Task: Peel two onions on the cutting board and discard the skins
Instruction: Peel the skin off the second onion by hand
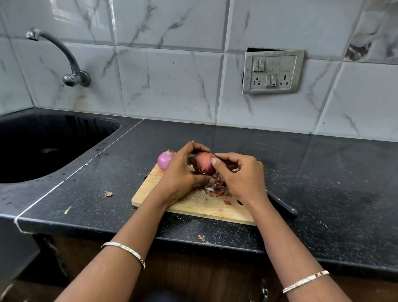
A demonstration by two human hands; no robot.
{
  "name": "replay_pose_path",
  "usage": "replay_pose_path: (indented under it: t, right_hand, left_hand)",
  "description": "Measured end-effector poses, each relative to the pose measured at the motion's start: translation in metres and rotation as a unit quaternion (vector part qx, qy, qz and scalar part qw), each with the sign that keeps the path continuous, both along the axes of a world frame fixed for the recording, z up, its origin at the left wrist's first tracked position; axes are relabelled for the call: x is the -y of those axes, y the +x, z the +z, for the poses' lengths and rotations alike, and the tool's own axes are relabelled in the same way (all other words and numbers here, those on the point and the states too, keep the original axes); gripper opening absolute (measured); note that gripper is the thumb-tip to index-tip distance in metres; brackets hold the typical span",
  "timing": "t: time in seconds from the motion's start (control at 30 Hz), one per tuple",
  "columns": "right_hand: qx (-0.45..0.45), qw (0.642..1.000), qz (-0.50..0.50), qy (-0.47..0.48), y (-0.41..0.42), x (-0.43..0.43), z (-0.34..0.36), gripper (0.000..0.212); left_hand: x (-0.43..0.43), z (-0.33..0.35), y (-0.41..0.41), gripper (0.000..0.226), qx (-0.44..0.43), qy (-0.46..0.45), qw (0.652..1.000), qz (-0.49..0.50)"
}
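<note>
Fingers (194,148) of the left hand (181,172) curl over the top and far side of the reddish onion (204,165), cupping it just above the cutting board (191,206). On my head-camera feed the right hand (241,178) meets it from the other side, with the thumb laid against the onion's near face and the other fingers curled behind. Whether a flap of skin is pinched under that thumb I cannot tell.

A purple onion (165,160) sits at the board's far left corner, just behind the left hand. It looks glossy, so it is likely already bare. Loose skins (217,188) lie heaped on the board under the hands. A dark-handled knife (282,205) lies by the board's right edge, partly hidden by the right wrist.

I judge the onion light and firm, so a cupping hold is safe. Its papery coat is brittle and will tear in scraps, and bare flesh turns slippery. I would catch the skin at the frayed lower end.
</note>
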State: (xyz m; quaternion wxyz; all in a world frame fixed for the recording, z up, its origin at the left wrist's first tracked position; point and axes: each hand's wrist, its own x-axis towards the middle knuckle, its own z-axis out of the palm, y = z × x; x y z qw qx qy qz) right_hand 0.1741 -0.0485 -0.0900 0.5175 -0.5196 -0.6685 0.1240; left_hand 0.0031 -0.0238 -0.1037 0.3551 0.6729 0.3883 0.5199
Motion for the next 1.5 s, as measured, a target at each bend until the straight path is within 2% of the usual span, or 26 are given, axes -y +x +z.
replay_pose_path:
  t: [0.23,0.47,0.9,1.07,1.37,1.5]
  right_hand:
    - [0.012,0.999,0.000,0.033,-0.0003,-0.0010,-0.0029,0.024]
    - [0.028,0.997,0.009,0.075,-0.0006,-0.0043,-0.0070,0.019]
    - [0.034,0.996,-0.026,0.079,-0.0006,-0.0027,-0.0059,0.007]
    - [0.038,0.995,-0.043,0.082,-0.0011,-0.0015,-0.0049,0.002]
    - [0.008,0.990,-0.100,0.098,0.0029,-0.0021,-0.0032,0.003]
    - [0.034,0.991,-0.108,0.077,0.0050,-0.0038,-0.0049,0.005]
  left_hand:
    - [-0.0018,-0.0014,-0.0009,0.069,-0.040,0.040,0.998,0.017]
    - [-0.0033,-0.0027,-0.0005,0.068,-0.076,0.078,0.993,0.048]
    - [-0.0024,-0.0014,-0.0004,0.071,-0.082,0.075,0.993,0.051]
    - [-0.0016,-0.0002,0.0005,0.071,-0.073,0.066,0.994,0.049]
    - [-0.0027,-0.0020,0.0010,0.071,0.000,0.030,0.999,0.033]
    - [-0.0047,-0.0031,0.0008,0.073,-0.001,0.025,0.999,0.033]
